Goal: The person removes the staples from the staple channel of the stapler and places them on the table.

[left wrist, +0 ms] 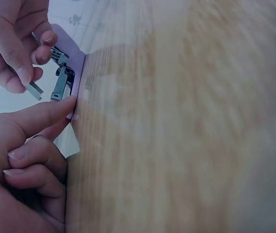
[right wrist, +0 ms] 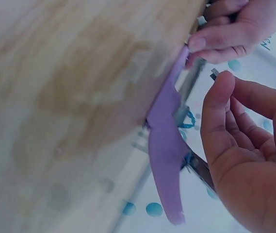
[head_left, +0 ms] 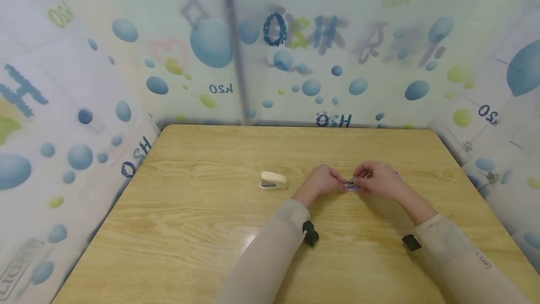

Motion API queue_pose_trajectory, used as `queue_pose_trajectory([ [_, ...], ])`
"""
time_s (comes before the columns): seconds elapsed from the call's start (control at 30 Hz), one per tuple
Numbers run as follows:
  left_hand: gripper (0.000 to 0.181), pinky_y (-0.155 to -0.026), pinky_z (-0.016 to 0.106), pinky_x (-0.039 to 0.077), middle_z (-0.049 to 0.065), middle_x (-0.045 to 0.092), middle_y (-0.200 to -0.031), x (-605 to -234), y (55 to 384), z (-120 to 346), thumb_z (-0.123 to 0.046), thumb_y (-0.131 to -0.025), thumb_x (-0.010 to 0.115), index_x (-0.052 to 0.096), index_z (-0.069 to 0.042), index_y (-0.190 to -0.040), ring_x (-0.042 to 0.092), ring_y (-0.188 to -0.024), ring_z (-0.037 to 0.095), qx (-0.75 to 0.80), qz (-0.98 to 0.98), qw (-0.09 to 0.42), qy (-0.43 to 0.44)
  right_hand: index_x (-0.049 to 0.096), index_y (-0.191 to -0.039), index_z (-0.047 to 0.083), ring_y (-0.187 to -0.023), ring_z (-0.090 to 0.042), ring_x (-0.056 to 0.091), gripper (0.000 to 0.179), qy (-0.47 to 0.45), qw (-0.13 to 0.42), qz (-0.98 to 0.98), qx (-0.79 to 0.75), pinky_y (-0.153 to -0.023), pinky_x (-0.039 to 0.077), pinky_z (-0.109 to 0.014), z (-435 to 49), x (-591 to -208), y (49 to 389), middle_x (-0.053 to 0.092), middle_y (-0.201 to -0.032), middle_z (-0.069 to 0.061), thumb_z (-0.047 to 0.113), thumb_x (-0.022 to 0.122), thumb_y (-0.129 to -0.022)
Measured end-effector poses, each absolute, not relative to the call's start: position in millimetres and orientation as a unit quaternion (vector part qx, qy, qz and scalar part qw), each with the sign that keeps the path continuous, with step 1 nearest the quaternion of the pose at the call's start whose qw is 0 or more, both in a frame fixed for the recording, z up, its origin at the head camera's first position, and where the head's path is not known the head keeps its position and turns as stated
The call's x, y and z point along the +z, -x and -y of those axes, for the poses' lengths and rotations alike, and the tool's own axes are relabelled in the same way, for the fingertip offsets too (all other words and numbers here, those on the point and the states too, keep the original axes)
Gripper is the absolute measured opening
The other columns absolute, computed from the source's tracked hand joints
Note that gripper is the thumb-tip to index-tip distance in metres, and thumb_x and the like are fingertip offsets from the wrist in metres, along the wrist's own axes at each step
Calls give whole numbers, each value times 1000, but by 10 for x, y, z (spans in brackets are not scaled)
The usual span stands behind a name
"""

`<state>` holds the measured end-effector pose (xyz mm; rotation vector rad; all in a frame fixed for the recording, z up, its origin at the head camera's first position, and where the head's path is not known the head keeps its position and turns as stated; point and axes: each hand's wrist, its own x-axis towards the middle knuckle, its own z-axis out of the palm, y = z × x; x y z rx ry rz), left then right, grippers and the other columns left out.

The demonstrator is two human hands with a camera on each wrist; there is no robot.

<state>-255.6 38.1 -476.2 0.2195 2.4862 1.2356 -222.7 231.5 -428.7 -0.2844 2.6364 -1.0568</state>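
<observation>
A purple stapler (right wrist: 166,145) lies on the table with its top swung open, its metal parts (left wrist: 62,77) exposed in the left wrist view. My left hand (head_left: 322,180) pinches one end of it between thumb and finger, the other fingers curled. Just above the opened stapler, my right hand (head_left: 381,180) pinches a short grey metal strip (left wrist: 34,91) that looks like a row of staples. In the right wrist view only the tip of that strip (right wrist: 214,74) shows past the thumb. The strip and the stapler appear apart.
To the left of my hands a cream stapler (head_left: 274,180) stands on the wooden table (head_left: 190,210). Patterned curtains (head_left: 177,83) with blue and green dots enclose the table's back and sides. Small black devices (head_left: 310,233) sit at both sleeves.
</observation>
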Motion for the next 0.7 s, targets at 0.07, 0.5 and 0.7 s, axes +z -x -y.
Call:
queue_pose_trajectory([
  [0.07, 12, -73, 24, 44, -7, 80, -105, -4759, 2557, -371, -27, -84, 91, 87, -23, -94, 57, -85, 10, 432, -881, 174, -79, 68, -118, -2, -79, -19, 74, 21, 102, 138, -915, -364, -69, 63, -35, -2345, -4240, 2230, 73, -109, -20, 15, 67, -105],
  [0.5, 11, -93, 30, 53, -7, 80, -111, -4750, 2542, -369, -30, -84, 92, 87, -27, -93, 66, -102, 11, 418, -888, 179, -71, 64, -125, -3, -70, -20, 70, 28, 83, 98, -915, -383, -63, 60, -35, -2721, -3948, 2157, 71, -116, -23, 16, 67, -105],
  [0.7, 10, -95, 29, 54, -8, 80, -110, -4743, 2534, -381, -29, -83, 92, 86, -27, -92, 66, -103, 11, 420, -887, 181, -69, 60, -131, -6, -72, -12, 69, 33, 66, 80, -916, -387, -66, 61, -30, -3100, -3839, 2154, 71, -113, -17, 18, 63, -108],
])
